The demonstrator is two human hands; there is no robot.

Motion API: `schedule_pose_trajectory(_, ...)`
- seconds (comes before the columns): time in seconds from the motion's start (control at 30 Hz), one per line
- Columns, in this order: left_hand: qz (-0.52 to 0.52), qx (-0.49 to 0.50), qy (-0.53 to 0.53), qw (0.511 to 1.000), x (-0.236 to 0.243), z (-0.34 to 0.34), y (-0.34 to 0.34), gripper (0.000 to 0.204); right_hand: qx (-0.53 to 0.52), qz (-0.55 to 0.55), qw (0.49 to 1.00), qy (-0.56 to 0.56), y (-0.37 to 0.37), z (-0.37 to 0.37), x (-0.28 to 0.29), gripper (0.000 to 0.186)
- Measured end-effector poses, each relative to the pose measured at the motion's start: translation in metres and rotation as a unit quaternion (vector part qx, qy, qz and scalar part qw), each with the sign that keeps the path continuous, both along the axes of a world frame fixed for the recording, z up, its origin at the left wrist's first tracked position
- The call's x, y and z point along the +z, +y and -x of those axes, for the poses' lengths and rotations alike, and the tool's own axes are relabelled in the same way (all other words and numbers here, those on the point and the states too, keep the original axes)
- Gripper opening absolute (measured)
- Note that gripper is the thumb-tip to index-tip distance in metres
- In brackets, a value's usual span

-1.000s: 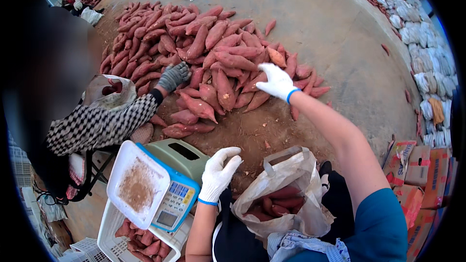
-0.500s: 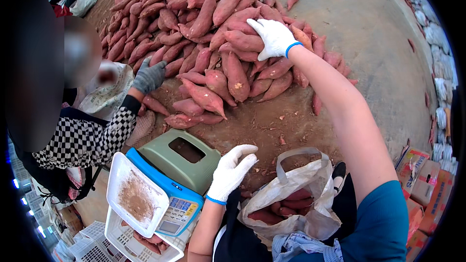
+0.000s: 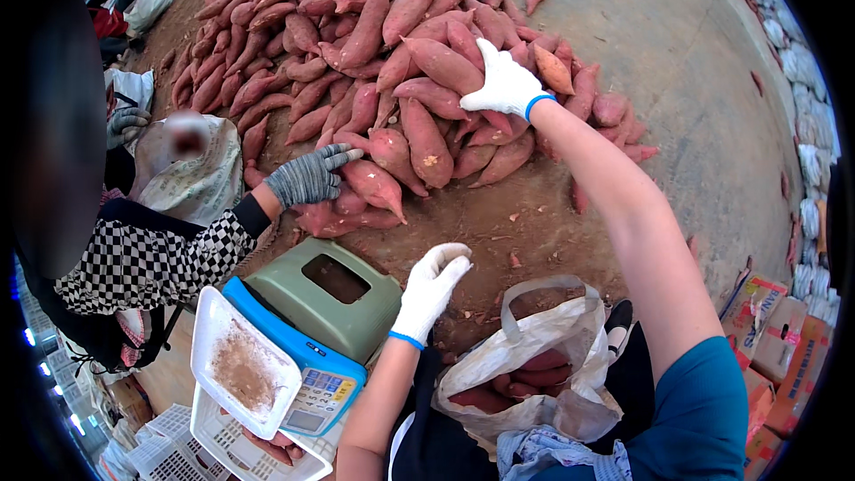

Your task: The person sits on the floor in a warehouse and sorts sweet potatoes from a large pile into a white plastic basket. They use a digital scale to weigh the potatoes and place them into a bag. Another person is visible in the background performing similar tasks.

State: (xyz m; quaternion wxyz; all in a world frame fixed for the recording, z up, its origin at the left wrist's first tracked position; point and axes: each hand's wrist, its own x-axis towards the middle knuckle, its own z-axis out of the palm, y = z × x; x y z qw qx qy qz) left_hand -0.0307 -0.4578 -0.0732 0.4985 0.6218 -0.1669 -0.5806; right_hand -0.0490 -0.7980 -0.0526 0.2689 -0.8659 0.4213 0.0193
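My right hand (image 3: 508,85), in a white glove with a blue cuff, reaches over a large heap of sweet potatoes (image 3: 356,36). Its thumb and fingers close round the right end of one plump reddish sweet potato (image 3: 443,65) on top of the near slope. Low in front of me, my left hand (image 3: 432,285), gloved alike, hovers between a scale and a bag. Its fingers are half curled, the tips slightly apart, with nothing between them. The whitish handled bag (image 3: 472,370) sits open at my lap with several sweet potatoes (image 3: 534,379) inside.
The blue and green scale (image 3: 343,356) carries a soiled white tray (image 3: 245,361); a white basket (image 3: 218,432) with sweet potatoes is below. On the left a co-worker's grey-gloved hand (image 3: 307,178) touches the heap, near a pale sack (image 3: 191,178). Cardboard boxes (image 3: 784,330) stand at right.
My right hand has tightened round a sweet potato, whose left end has risen. My left hand has moved slightly up and its fingers curl more. The co-worker's near hand has moved right, onto the heap.
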Motion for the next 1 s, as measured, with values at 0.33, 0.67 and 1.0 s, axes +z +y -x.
schedule_pose_trajectory(0.33, 0.039, 0.017, 0.032, 0.999, -0.013, 0.011, -0.022, 0.059, -0.129, -0.623, 0.686, -0.353, 0.083, 0.123, -0.035, 0.091)
schedule_pose_trajectory(0.67, 0.173, -0.023, 0.019, 0.985, 0.037, 0.024, -0.008, 0.067, -0.132, -0.614, 0.73, -0.27, 0.204, 0.187, 0.01, 0.085)
schedule_pose_trajectory(1.0, 0.267, 0.185, -0.108, 0.94, 0.162, 0.022, 0.132, 0.086, -0.158, -0.602, 0.562, -0.545, 0.3, 0.191, 0.124, 0.061)
